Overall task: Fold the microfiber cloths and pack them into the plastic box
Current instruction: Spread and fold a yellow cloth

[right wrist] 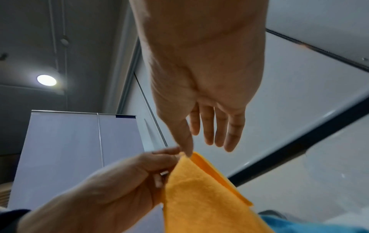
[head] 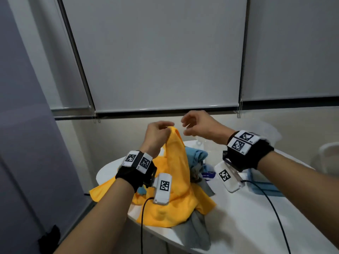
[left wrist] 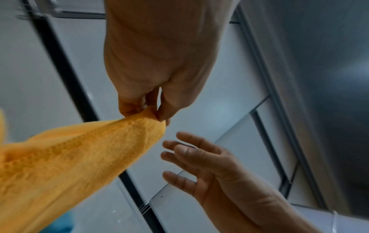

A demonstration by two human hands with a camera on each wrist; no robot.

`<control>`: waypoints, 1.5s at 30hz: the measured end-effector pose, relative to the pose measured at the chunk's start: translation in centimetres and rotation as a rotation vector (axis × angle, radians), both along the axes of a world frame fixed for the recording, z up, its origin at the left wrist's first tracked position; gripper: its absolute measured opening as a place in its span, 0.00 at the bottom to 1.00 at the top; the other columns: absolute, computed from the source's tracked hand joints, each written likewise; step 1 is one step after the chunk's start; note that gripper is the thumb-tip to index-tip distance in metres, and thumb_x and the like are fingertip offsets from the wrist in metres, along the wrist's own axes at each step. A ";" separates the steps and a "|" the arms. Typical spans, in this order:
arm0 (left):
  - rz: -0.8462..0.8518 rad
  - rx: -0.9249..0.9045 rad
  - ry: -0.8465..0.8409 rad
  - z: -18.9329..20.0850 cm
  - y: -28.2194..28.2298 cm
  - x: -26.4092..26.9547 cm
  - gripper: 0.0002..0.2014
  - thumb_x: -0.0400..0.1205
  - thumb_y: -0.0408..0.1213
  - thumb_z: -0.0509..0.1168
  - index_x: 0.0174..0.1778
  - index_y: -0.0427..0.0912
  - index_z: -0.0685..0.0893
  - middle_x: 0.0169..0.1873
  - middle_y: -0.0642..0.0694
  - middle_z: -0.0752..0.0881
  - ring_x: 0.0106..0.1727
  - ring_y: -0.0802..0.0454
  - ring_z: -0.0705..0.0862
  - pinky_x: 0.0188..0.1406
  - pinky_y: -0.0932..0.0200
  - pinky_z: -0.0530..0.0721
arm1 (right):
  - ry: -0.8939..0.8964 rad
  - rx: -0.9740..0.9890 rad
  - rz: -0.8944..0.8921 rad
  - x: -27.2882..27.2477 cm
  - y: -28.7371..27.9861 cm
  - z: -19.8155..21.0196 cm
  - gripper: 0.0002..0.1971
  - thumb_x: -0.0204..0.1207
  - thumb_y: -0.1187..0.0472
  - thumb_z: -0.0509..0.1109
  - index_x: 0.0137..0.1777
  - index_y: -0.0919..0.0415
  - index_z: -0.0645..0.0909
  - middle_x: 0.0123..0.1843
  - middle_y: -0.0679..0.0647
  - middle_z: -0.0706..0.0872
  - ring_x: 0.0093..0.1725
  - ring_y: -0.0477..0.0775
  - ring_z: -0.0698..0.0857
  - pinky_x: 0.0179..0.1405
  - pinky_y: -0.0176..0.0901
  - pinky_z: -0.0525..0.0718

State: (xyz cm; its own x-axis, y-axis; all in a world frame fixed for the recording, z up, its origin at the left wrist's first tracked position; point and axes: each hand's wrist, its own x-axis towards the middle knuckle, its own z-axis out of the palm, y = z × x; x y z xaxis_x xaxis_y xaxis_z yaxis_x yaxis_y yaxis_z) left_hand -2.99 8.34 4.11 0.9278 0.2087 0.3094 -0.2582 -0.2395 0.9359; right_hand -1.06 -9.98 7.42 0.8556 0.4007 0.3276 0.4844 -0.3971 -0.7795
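Note:
An orange microfiber cloth (head: 176, 173) hangs from my left hand (head: 161, 131), which pinches its top corner above the white table; the lower part drapes over a pile. The pinch shows in the left wrist view, left hand (left wrist: 151, 110) on the orange cloth (left wrist: 79, 157), and in the right wrist view on the orange cloth (right wrist: 199, 197). My right hand (head: 194, 125) hovers just right of that corner with fingers relaxed and holds nothing; right hand (right wrist: 209, 134) shows straight fingers, its thumb near the cloth tip. A clear plastic box (head: 264, 131) is faint at the back right.
On the round white table (head: 256, 217) lie blue cloths (head: 197, 156) and a grey cloth (head: 198, 230) under the orange one, and a folded light blue cloth (head: 266, 186) on the right. A white chair back (head: 330, 154) stands at far right. Window blinds hang behind.

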 end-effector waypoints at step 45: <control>-0.178 0.084 -0.324 13.0 -6.0 -2.5 0.12 0.78 0.38 0.76 0.52 0.35 0.90 0.40 0.38 0.89 0.39 0.50 0.87 0.44 0.56 0.89 | -0.092 0.150 -0.424 -9.2 -35.4 11.7 0.17 0.77 0.60 0.75 0.53 0.78 0.84 0.45 0.66 0.86 0.46 0.60 0.89 0.50 0.54 0.91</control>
